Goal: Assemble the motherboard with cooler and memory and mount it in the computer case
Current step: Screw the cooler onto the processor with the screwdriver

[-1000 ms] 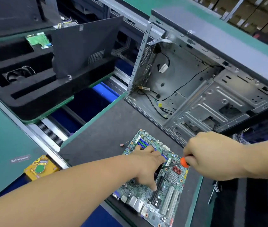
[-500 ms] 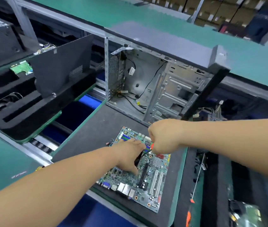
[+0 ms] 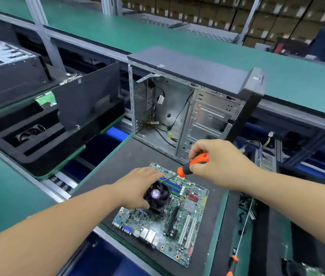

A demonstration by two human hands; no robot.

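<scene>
**Fan now in plain sight under the left hand**

Half a second ago the left hand (image 3: 137, 186) covered the fan (image 3: 157, 196); now its curled fingers hold the fan's side on the motherboard (image 3: 177, 222). The right hand (image 3: 217, 164) has lifted, gripping the orange screwdriver (image 3: 193, 165), tip just beyond the fan. Behind both hands the computer case (image 3: 177, 108) stands open, loose cables (image 3: 163, 132) inside. Far left of the grip, a foam tray (image 3: 44, 148) holds another fan (image 3: 30, 132).

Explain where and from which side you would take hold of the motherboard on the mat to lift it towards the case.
Probably by its bare long edges. The motherboard lies flat on the black mat, so come from above, fingers at opposite edges. Its top is crowded with slots and chips, the cooler stands on it under the left hand, and the near edge bears ports, so these give poor hold.
</scene>
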